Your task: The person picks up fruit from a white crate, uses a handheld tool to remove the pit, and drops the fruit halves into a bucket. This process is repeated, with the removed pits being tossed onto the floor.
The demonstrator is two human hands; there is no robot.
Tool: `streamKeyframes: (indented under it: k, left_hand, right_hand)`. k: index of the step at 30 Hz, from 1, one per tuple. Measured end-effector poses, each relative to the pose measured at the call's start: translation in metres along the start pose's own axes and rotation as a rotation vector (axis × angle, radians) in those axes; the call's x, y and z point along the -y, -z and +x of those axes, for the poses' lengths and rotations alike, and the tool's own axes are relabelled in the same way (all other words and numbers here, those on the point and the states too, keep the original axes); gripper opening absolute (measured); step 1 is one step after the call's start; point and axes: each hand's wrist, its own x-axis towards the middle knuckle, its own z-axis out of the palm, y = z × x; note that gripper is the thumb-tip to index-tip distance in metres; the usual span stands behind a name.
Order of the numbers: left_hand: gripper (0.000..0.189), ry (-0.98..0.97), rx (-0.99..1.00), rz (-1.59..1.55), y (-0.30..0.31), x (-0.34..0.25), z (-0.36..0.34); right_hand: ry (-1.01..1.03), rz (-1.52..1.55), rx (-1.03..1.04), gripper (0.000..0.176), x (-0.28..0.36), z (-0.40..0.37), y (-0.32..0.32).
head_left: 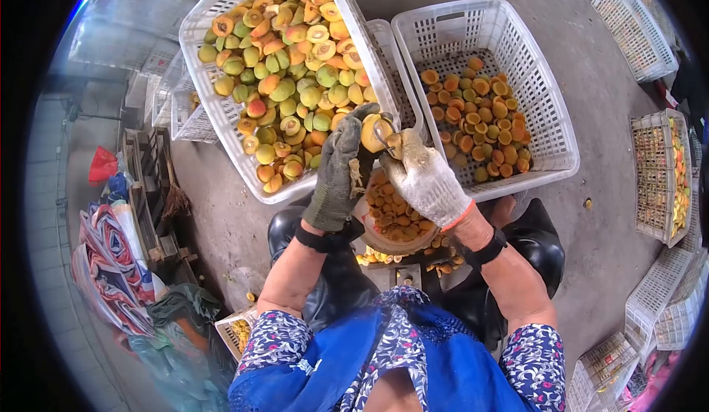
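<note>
A cut yellow fruit half [377, 133] is held in my left hand [337, 165], which wears a dark grey glove. My right hand [427, 177], in a whitish glove with an orange cuff, is closed on a thin curved metal tool [383, 143] whose end touches the fruit. Below both hands stands a round bowl [363, 216] filled with small orange-brown pieces. Beyond my left hand is a white crate [258, 187] full of green, yellow and orange fruit halves. At the right, another white crate [545, 125] holds hollowed orange halves.
More crates of fruit [653, 179] line the right side. Striped sacks [111, 264] and green plastic [181, 360] lie at the left beside wooden pallets [140, 190] and a broom [176, 198]. A small crate [230, 332] stands at the lower left.
</note>
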Motion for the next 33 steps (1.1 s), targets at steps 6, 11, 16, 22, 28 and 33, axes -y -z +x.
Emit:
streamKeyframes:
  k: [6, 11, 16, 22, 28, 33]
  left_hand:
    - [0.045, 0.083, 0.024, -0.290, 0.012, -0.009, -0.004]
    - [0.047, 0.039, 0.026, -0.281, 0.010, 0.000, -0.003]
    - [0.046, -0.021, 0.038, -0.337, 0.009, 0.013, 0.002]
    - [0.047, -0.060, 0.034, -0.197, 0.009, 0.028, 0.004]
    - [0.039, -0.038, 0.083, -0.170, 0.031, 0.033, 0.014]
    - [0.052, 0.270, 0.025, -0.217, 0.018, 0.012, 0.012]
  right_hand:
    - [-0.785, 1.103, 0.200, 0.023, 0.012, 0.024, 0.023]
    - [-0.848, 1.153, 0.263, 0.021, 0.018, 0.030, 0.033]
    - [-0.854, 1.239, 0.167, 0.020, 0.018, 0.025, 0.023]
    - [-1.082, 1.632, 0.199, 0.023, 0.025, 0.030, 0.032]
    - [-0.937, 1.161, 0.342, 0.026, 0.012, 0.023, 0.022]
    - [-0.206, 0.457, 0.052, 0.022, 0.009, -0.006, -0.021]
